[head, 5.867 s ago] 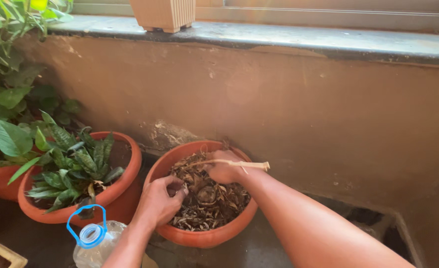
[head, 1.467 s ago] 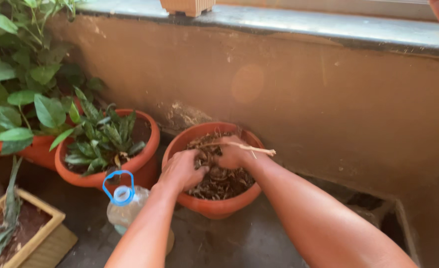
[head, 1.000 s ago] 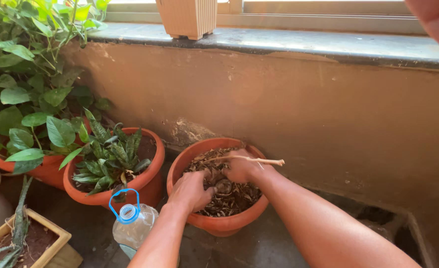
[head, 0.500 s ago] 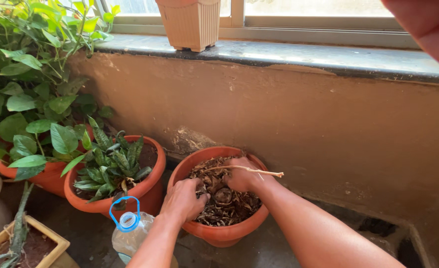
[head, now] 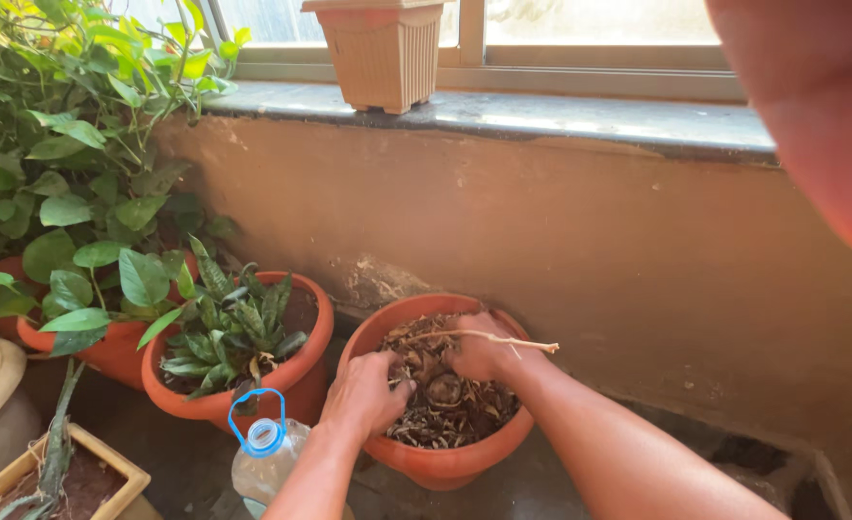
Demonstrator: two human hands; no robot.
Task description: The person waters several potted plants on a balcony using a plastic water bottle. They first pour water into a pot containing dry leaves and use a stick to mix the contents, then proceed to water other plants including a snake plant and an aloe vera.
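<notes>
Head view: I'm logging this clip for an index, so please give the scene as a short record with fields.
Setting: floor below a windowsill
Left hand: curled at the near rim of the terracotta pot, on the dry leaves
Right hand: in the same pot, gripping a pale dry stem
Left of it: pot with a spiky green plant
Near left forearm: clear bottle, blue ring cap
On sill: beige ribbed planter
</notes>
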